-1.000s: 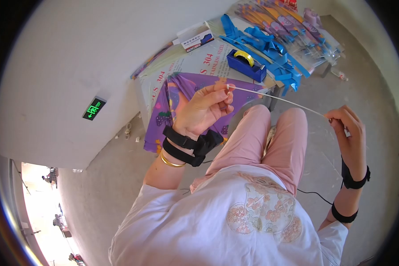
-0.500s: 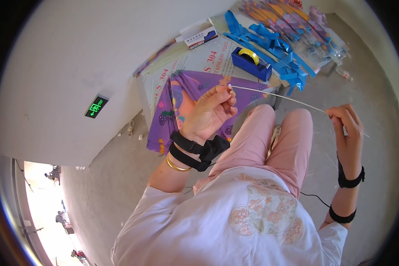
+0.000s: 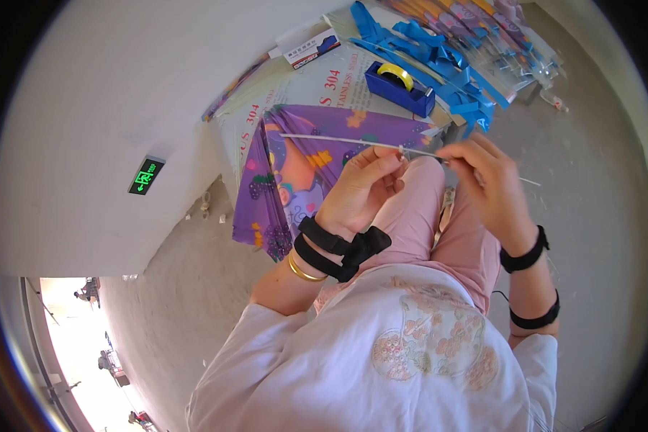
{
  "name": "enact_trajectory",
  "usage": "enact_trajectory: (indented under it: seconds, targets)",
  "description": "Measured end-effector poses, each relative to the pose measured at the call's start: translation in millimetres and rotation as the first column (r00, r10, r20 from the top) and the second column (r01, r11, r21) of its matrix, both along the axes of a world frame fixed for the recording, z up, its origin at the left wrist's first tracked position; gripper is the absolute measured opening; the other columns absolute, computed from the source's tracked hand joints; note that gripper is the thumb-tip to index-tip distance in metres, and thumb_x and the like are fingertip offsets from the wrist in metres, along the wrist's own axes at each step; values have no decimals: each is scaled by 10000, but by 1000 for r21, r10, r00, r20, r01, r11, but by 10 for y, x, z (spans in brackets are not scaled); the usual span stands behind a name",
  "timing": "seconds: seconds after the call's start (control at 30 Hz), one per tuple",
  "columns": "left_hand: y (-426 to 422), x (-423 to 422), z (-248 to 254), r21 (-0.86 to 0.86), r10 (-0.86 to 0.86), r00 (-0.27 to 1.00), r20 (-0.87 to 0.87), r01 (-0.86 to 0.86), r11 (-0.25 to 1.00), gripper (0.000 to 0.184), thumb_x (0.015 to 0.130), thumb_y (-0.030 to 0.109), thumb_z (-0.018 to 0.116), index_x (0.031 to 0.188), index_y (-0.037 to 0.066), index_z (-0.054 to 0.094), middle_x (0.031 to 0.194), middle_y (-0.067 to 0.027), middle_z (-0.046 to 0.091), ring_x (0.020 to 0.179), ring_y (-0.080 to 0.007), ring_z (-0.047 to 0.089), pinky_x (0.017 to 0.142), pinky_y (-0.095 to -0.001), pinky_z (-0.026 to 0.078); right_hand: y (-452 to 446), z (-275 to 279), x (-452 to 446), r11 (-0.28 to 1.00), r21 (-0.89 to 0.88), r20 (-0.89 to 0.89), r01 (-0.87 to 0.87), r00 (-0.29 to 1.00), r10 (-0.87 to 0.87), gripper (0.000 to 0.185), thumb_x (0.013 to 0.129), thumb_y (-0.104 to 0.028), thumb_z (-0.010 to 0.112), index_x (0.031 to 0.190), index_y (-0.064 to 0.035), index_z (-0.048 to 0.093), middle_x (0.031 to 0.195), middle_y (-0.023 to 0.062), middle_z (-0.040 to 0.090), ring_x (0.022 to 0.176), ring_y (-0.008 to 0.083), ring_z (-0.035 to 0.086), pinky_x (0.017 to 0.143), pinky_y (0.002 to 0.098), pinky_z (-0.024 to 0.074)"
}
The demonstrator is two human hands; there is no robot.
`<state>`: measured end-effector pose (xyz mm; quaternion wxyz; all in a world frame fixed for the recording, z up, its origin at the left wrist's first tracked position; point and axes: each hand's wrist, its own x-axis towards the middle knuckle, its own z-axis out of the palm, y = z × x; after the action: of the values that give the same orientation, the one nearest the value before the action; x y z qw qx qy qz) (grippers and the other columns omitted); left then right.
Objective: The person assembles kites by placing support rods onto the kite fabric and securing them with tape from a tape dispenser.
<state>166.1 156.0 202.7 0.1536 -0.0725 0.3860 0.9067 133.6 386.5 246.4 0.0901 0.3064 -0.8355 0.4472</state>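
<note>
The thin white rod [image 3: 338,140] runs left to right above the near side of the bench [image 3: 288,90], its left end free over the purple, fruit-printed cloth-like sheet [image 3: 313,171]. The left hand [image 3: 360,191] has a narrow fingertip grip where the rod crosses it; a small white piece shows there, too tiny to identify. The right hand [image 3: 491,180] pinches the rod between thumb and fingers, and a thin white length juts out to its right.

Both grips sit near each other, so the long left part is unsupported: a slight twist of the fingers could swing that end down and snag a fold of the sheet. If the left pinch loosens, the small piece could drop to the grey floor [image 3: 194,302]. Uneven push from the right could bow the rod. A wide sweep farther out might knock the blue tape dispenser with its yellow roll [image 3: 392,90] or drag the glossy blue ribbons [image 3: 446,63].
</note>
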Motion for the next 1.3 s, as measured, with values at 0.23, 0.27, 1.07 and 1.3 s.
enact_trajectory:
  seconds: [0.23,0.27,1.07,1.3]
  targets:
    - [-632,-261,-413,-42,239,965,105,-236,971,71,917,132,684,986,128,665,898,17,674,766,-78,610,706,-263,495,46,-543,-287,979,133,199,156,963,-180,115,879,-79,662,992,-54,662,946,113,670,802,274,670,680,352,521]
    - [-707,-304,-517,-92,258,958,124,-248,964,73,918,139,684,987,123,665,893,19,676,731,-68,596,692,-252,484,24,-653,-325,978,144,212,149,961,-177,115,879,-79,662,992,-54,662,946,113,670,802,274,670,680,352,521]
    - [-2111,-1677,-2207,-794,-486,870,86,-235,-561,587,860,271,701,1366,57,497,1358,-114,513,1168,-311,538,956,-436,475,-1243,-2941,-1661,908,393,191,148,952,-238,75,791,-69,678,796,-125,629,843,66,642,876,313,604,767,428,479]
    - [-2010,-1725,-2204,-724,-483,870,104,-266,-636,665,885,360,670,1460,116,441,1461,-100,452,1089,-310,539,899,-442,466,-1183,-3023,-1815,880,465,177,96,964,-198,63,828,-78,661,821,-124,618,858,57,640,896,295,607,765,429,474]
